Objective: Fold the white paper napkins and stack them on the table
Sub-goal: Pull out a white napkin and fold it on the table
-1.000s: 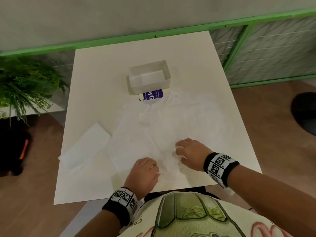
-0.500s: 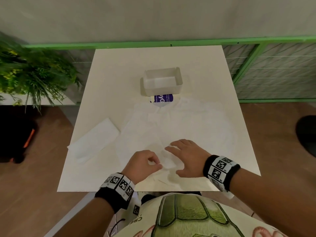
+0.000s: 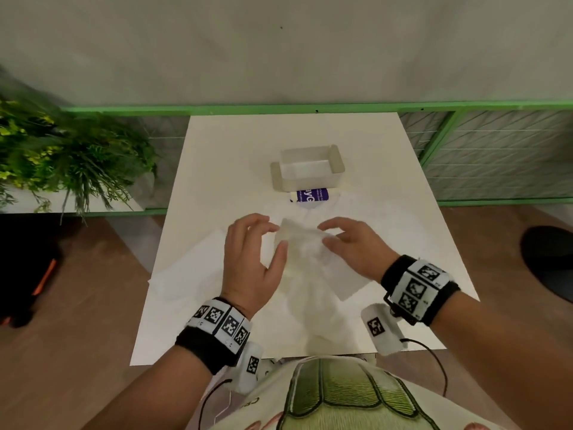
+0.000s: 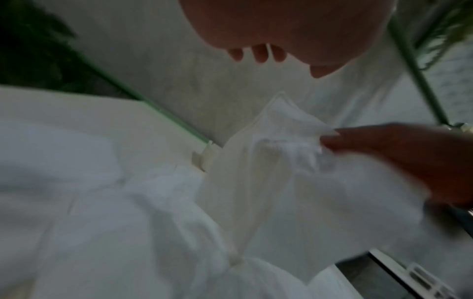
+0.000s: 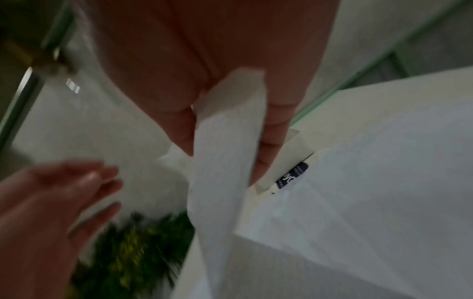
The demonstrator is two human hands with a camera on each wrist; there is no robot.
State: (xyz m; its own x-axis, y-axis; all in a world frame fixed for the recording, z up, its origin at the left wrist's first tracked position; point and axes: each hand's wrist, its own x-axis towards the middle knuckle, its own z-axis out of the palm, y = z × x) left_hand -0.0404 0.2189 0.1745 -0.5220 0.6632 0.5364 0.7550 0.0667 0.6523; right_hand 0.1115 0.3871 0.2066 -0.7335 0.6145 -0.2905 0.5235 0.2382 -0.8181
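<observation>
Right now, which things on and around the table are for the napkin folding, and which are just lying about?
For the job:
- lifted napkin, pinched by the right hand
- left hand, open beside it
- loose napkins spread on the table
- folded napkin at the left

Just lying about:
- white box
- purple packet
- green plant

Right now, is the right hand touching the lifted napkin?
Touching. The right wrist view shows the lifted napkin pinched between the right hand's fingers; the head view shows that hand at the napkin's right edge.
</observation>
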